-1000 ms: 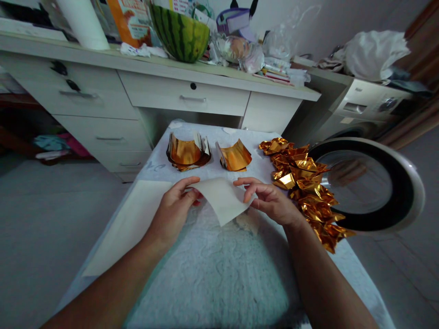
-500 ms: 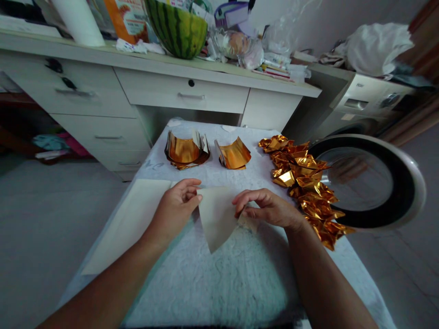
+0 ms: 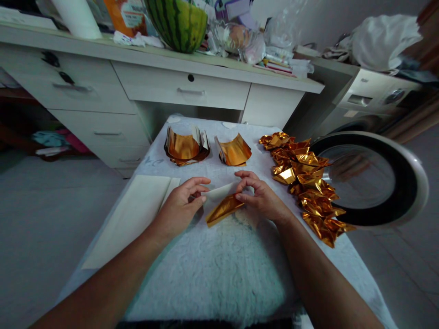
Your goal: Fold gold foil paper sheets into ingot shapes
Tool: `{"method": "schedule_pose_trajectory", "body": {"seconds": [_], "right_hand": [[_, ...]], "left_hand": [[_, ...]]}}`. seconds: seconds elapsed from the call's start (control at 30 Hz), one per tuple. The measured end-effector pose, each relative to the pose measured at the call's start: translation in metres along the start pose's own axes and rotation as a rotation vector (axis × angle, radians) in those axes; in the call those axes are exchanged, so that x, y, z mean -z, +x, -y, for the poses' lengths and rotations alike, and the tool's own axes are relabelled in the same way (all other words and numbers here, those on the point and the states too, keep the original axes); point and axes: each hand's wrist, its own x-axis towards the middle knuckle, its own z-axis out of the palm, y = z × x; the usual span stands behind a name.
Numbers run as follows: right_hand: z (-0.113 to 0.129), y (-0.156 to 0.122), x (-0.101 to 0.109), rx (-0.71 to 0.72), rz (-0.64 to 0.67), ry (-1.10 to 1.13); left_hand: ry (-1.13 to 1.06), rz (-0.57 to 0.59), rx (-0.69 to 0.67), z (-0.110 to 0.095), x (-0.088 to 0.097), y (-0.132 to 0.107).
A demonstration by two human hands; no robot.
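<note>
Both hands hold one sheet of gold foil paper [image 3: 222,206], white on its back, folded so the gold face shows below. My left hand [image 3: 180,208] pinches its left end with curled fingers. My right hand [image 3: 261,198] pinches its right end. The sheet hovers just over the white cloth-covered table [image 3: 212,269]. Two curled stacks of gold sheets [image 3: 185,148] [image 3: 235,153] sit further back. A pile of folded gold pieces [image 3: 305,183] runs along the table's right side, close to my right wrist.
A flat stack of pale paper [image 3: 130,214] lies at the table's left. Behind stands a white desk with drawers [image 3: 164,87] carrying a watermelon [image 3: 178,23] and clutter. A washing machine with its round door [image 3: 370,183] open is at right.
The sheet went from flat and white-side-up to folded over, with its gold face showing. Both hands moved closer together and slightly away from me.
</note>
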Motion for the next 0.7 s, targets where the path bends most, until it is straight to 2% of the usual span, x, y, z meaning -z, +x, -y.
{"method": "schedule_pose_trajectory", "body": {"seconds": [0.3,0.5,0.6,0.7], "right_hand": [[-0.0062,0.0018,-0.0091,-0.166,-0.021,0.271],[-0.0036,0.0024,-0.0107,-0.147,-0.068,0.328],[-0.0026,0.0017,-0.0107,-0.149,-0.063,0.331],[-0.002,0.0013,-0.0112,-0.155,-0.056,0.351]], "left_hand": [[-0.207,0.043,0.097,-0.0082,-0.0019,-0.0034],[-0.241,-0.06,0.002,-0.0068,0.0,-0.0064],[-0.221,-0.015,-0.019,-0.0072,0.0009,-0.0074],[-0.135,0.054,0.025,-0.0063,0.0001,-0.0063]]}}
